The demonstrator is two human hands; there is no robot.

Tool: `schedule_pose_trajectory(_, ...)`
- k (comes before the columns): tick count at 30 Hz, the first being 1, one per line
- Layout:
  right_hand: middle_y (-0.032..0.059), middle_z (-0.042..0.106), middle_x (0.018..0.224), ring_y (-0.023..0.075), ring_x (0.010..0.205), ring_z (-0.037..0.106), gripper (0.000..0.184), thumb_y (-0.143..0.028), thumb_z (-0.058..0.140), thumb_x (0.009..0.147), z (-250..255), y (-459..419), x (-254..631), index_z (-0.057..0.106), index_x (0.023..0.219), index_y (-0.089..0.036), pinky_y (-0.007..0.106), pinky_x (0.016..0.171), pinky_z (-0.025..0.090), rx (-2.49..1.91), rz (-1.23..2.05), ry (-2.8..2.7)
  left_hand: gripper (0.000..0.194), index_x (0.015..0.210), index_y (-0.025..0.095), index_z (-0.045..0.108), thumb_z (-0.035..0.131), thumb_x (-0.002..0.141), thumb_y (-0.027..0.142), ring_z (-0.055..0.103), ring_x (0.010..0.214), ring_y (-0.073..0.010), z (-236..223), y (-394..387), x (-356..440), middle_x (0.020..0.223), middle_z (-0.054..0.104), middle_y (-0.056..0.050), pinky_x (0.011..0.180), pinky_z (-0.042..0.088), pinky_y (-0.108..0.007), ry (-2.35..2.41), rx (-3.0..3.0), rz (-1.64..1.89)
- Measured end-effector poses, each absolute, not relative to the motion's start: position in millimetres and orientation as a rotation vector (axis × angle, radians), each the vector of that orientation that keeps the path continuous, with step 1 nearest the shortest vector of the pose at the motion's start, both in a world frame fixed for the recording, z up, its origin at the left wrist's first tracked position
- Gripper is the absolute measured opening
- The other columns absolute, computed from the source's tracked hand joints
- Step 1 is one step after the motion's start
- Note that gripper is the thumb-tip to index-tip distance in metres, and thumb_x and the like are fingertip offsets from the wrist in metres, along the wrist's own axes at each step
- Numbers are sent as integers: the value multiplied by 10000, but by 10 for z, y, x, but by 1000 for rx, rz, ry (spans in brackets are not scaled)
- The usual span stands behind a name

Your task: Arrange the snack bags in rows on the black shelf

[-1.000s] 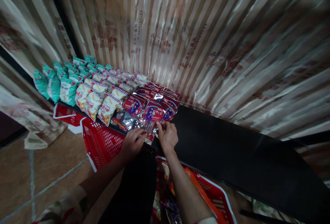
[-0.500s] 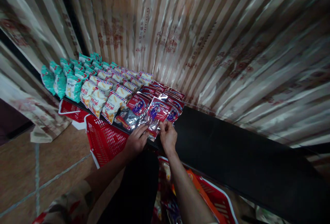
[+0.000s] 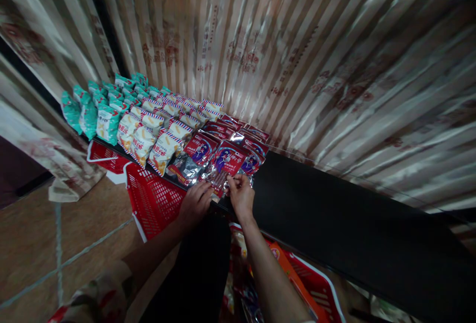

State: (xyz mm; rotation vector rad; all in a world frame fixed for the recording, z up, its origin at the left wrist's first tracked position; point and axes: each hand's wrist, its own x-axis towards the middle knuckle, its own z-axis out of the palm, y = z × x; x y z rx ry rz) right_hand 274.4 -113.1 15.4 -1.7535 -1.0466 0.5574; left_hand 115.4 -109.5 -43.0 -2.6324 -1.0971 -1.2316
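Observation:
Both of my hands are at the front edge of a black shelf (image 3: 334, 214). My right hand (image 3: 241, 195) pinches the lower edge of a red and clear snack packet (image 3: 225, 164) that leans on others like it. My left hand (image 3: 195, 203) rests with curled fingers at the same packet's lower left corner, beside a silvery packet (image 3: 185, 168). Rows of white striped packets (image 3: 159, 137) and teal packets (image 3: 100, 112) stand further left on the shelf.
A red shopping basket (image 3: 154, 201) sits on the floor below the shelf at left, another red basket (image 3: 316, 288) with goods at lower right. A striped shiny curtain (image 3: 278, 55) backs the shelf. The shelf's right half is bare black surface. Brown floor lies at left.
My hands stay on the red packet and have shifted slightly up and back with it toward the stack. The view has drifted a little to the left.

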Motion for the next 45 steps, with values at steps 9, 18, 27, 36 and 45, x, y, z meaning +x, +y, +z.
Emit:
schedule_pose_trajectory(9,-9,608,594,180,551,607,442,-572,525,766,141,-1244,2798,513,964,-177,288,588,463,-1792,484,-1082,276,1105,136,589,403,914,206,494,1189,-240,-387,-1169,1096,1156,600,-140,959,461,-433,-1071,-2625,-1298)
schedule_pose_trajectory(18,10,627,685,164,559,603,413,-561,494,766,234,-1423,2828,540,928,-184,280,606,469,-1777,437,-1036,321,1131,139,560,349,889,141,530,1094,-207,139,-1455,1227,1126,607,-114,958,463,-408,-1035,-2908,-1423)
schedule_pose_trajectory(27,39,655,754,156,578,614,371,-502,418,814,196,-1902,3112,559,918,-176,278,621,465,-1812,390,-1039,317,1140,148,549,384,872,185,563,1048,-192,317,-2292,1766,1126,589,-99,918,492,-318,-1252,-3197,-1184)
schedule_pose_trajectory(36,51,680,784,183,686,616,336,-458,406,831,-55,-3064,3807,598,917,-196,285,677,447,-2014,309,-977,330,1139,110,570,434,859,222,390,1281,-280,40,-3006,2084,1359,449,-167,1057,340,-414,-1198,-3454,-287)
schedule_pose_trajectory(45,16,691,833,185,759,626,213,-375,554,734,-486,-3825,3930,654,867,-241,295,727,461,-1939,947,-1097,504,1304,149,427,473,802,143,321,1317,-286,-296,-3168,2065,1400,411,-139,1042,310,-452,-1504,-3331,-4)
